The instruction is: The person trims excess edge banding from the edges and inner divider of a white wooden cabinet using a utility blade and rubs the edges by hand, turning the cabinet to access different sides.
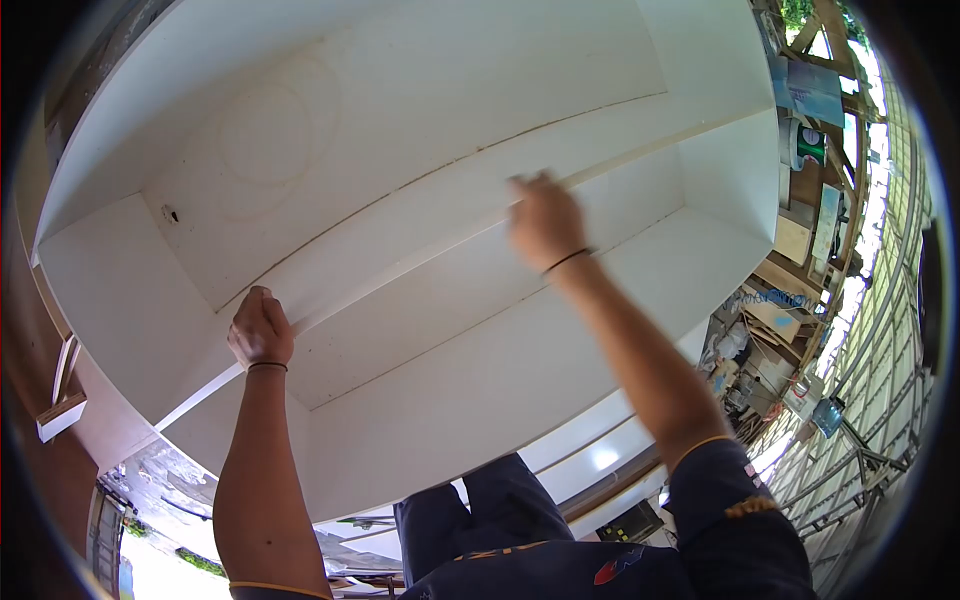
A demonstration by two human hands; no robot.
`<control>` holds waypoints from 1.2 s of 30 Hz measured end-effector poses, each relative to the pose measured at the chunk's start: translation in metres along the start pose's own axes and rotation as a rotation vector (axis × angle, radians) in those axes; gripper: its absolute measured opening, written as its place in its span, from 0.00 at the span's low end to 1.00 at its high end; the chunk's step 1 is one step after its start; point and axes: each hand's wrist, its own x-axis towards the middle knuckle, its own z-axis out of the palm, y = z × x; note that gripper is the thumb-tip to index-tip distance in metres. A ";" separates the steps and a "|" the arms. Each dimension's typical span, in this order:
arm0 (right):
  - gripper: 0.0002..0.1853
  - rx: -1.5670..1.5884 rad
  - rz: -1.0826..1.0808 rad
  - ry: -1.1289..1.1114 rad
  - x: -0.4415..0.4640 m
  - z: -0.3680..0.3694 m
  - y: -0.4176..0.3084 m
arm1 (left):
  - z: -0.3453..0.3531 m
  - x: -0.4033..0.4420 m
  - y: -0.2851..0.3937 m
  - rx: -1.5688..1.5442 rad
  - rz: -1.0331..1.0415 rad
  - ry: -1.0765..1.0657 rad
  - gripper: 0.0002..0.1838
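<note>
A large white open cabinet box fills most of the head view, tilted across it. A long white divider board runs through its inside, with its narrow edge toward me. My left hand is closed over that edge near the left end, knuckles up. Farther right, my right hand is curled at the same edge and somewhat smeared by motion. Whatever may be inside its fingers is hidden. Both wrists wear a thin dark band.
A small dark-and-white fitting sits on the cabinet's inner panel at left. Beyond the right side are a green can, wood offcuts, a clear blue bottle and a slatted wall. A brown board stands at left.
</note>
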 end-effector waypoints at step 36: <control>0.17 0.124 -0.020 -0.210 -0.016 -0.004 -0.082 | -0.003 0.000 0.000 -0.038 0.013 -0.048 0.09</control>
